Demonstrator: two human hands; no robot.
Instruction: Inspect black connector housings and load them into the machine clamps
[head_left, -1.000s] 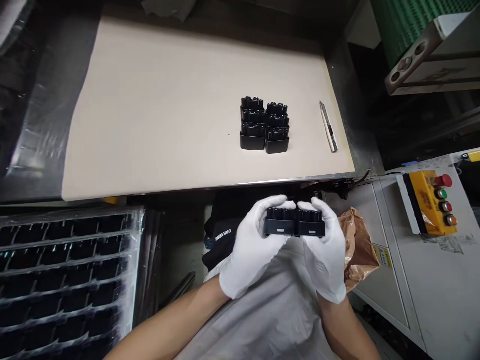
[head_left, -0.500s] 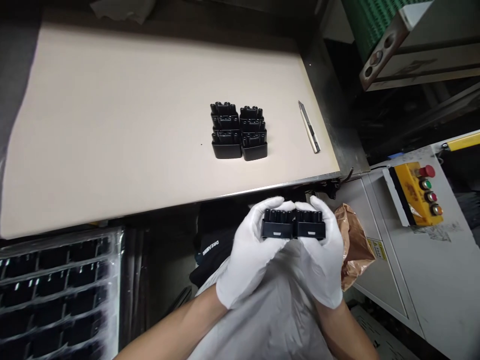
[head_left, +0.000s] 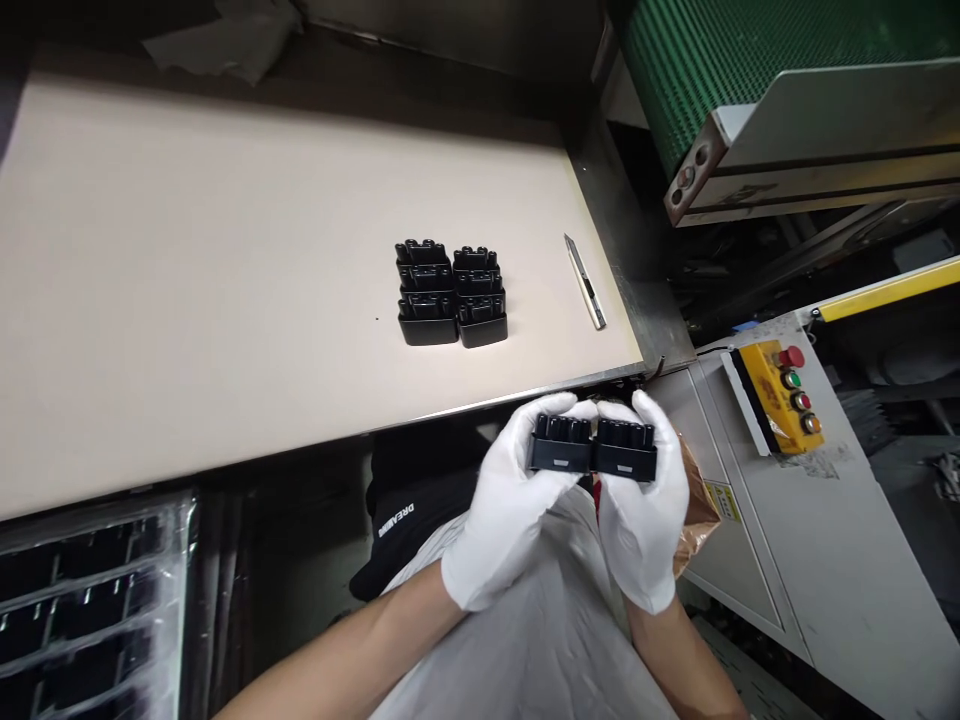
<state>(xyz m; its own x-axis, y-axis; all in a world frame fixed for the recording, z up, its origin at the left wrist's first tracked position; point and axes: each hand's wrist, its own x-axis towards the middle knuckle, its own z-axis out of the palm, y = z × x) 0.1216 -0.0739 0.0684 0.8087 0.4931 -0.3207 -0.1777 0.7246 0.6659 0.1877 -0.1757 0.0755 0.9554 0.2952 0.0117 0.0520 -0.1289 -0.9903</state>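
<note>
Head view: the left hand (head_left: 501,505) is gripping the left black part (head_left: 561,456) with curled fingers, and the right hand (head_left: 643,520) is likewise gripping the right black part (head_left: 625,462). Both are lying side by side, posts upward; whether they are touching is hard to tell. Level support and light, even pressure are likely serving best. Relative to them, six similar parts (head_left: 427,330) are standing on the desk (head_left: 225,270) at 10 o'clock; a knife (head_left: 584,281) is lying at 12.

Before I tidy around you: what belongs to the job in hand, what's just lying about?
Likely the job's:
two held black, boxy, plastic-looking pieces
six similar pieces on the beige sheet

Probably lying about:
slim utility knife, white and black
crumpled brown wrapping
</note>
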